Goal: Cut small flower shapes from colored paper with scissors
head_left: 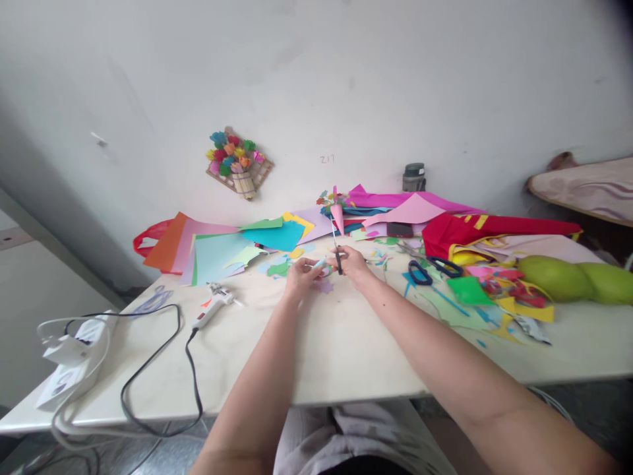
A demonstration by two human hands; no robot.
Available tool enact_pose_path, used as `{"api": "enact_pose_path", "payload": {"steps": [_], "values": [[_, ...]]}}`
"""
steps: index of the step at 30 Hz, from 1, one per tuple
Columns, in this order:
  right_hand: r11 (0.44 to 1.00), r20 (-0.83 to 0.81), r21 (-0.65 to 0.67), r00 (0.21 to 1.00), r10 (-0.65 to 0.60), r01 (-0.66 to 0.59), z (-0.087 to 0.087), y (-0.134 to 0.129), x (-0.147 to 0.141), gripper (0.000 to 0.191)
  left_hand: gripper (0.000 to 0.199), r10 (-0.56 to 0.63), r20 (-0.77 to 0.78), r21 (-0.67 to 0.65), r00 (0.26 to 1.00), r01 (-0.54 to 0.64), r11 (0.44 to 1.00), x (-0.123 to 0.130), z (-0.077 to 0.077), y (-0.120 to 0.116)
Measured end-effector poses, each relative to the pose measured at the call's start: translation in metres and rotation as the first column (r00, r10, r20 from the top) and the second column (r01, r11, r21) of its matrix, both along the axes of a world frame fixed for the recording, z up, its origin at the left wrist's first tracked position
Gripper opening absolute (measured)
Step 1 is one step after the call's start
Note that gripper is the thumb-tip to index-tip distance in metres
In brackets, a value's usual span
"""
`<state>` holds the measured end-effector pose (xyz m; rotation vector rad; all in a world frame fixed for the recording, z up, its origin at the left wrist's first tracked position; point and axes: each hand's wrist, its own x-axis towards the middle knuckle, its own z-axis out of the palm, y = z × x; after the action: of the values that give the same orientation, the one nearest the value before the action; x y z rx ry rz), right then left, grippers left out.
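Note:
Near the middle of the pale table [346, 343], my left hand [301, 277] pinches a small light blue piece of paper [319, 263]. Just right of it, my right hand [350, 262] is closed on small black-handled scissors [339, 260], whose thin blades point up and away from me. The two hands are close together. Below and around them lie a lilac paper shape [324, 286] and green paper scraps [279, 269]. Beyond the hands is a pink paper cone [337, 216] with small colourful paper shapes at its top.
A glue gun [213, 309] with a black cord and a white power strip [74, 363] lie left. Coloured sheets [212, 254] line the back left. Dark blue-handled scissors [420, 272], scraps and a green object [558, 277] are right. A bottle [414, 177] stands behind.

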<state>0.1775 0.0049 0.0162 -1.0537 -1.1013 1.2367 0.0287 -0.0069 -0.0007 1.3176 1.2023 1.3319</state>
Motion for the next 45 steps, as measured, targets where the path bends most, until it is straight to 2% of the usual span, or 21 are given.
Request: {"api": "enact_pose_path", "payload": {"steps": [6, 13, 19, 23, 26, 28, 30, 32, 33, 35, 39, 42, 45], "values": [[1.000, 0.042, 0.006, 0.999, 0.021, -0.021, -0.002, 0.001, -0.002, 0.040, 0.041, -0.008, -0.035, -0.034, 0.999, 0.007, 0.999, 0.001, -0.004, 0.001], [0.999, 0.009, 0.021, 0.999, -0.041, 0.040, -0.005, 0.005, 0.002, 0.039, 0.034, -0.025, -0.040, -0.025, 0.999, 0.024, 0.999, -0.001, -0.008, 0.004], [1.000, 0.010, -0.002, 1.000, 0.000, 0.000, 0.000, -0.001, 0.000, 0.036, 0.036, -0.057, -0.037, -0.018, 0.998, 0.056, 0.998, -0.003, -0.008, 0.002], [0.999, 0.020, -0.039, 1.000, 0.004, -0.003, 0.005, -0.006, -0.001, 0.029, 0.036, -0.132, -0.088, 0.013, 0.987, 0.133, 0.991, -0.005, -0.009, 0.002], [0.997, 0.008, -0.072, 1.000, -0.029, 0.030, 0.007, -0.007, 0.000, 0.028, 0.051, -0.199, -0.205, 0.094, 0.958, 0.221, 0.971, -0.007, -0.007, 0.001], [0.995, 0.004, -0.092, 0.999, -0.049, 0.049, 0.007, -0.006, 0.001, 0.028, 0.048, -0.128, -0.331, 0.175, 0.935, 0.194, 0.965, -0.007, -0.004, 0.000], [0.993, 0.006, -0.108, 0.999, -0.040, 0.041, 0.006, -0.006, 0.001, 0.026, 0.031, 0.003, -0.419, 0.250, 0.908, 0.112, 0.962, -0.007, -0.001, -0.001], [0.993, 0.006, -0.118, 1.000, -0.012, 0.012, 0.005, -0.005, 0.001, 0.024, 0.014, 0.091, -0.441, 0.288, 0.893, 0.045, 0.957, -0.007, 0.001, -0.002], [0.993, 0.001, -0.115, 1.000, 0.002, -0.002, 0.005, -0.005, 0.001, 0.022, 0.013, 0.105, -0.431, 0.283, 0.896, 0.024, 0.959, -0.007, 0.002, -0.002], [0.995, -0.009, -0.095, 1.000, 0.010, -0.011, 0.005, -0.005, 0.002, 0.022, 0.025, 0.075, -0.370, 0.230, 0.926, 0.013, 0.973, -0.009, 0.003, -0.002], [0.998, 0.015, -0.048, 0.999, -0.033, 0.034, 0.006, -0.004, 0.004, 0.029, 0.038, -0.083, -0.136, 0.078, 0.987, 0.095, 0.992, -0.015, 0.003, -0.002], [0.999, 0.034, -0.028, 0.999, -0.016, 0.017, 0.006, -0.003, 0.004, 0.035, 0.041, -0.155, -0.024, 0.035, 0.988, 0.156, 0.987, -0.016, 0.003, -0.004], [0.999, 0.058, -0.019, 0.998, 0.029, -0.027, 0.005, -0.003, 0.001, 0.038, 0.042, -0.173, 0.007, 0.019, 0.985, 0.173, 0.985, -0.015, 0.004, -0.006]]}}
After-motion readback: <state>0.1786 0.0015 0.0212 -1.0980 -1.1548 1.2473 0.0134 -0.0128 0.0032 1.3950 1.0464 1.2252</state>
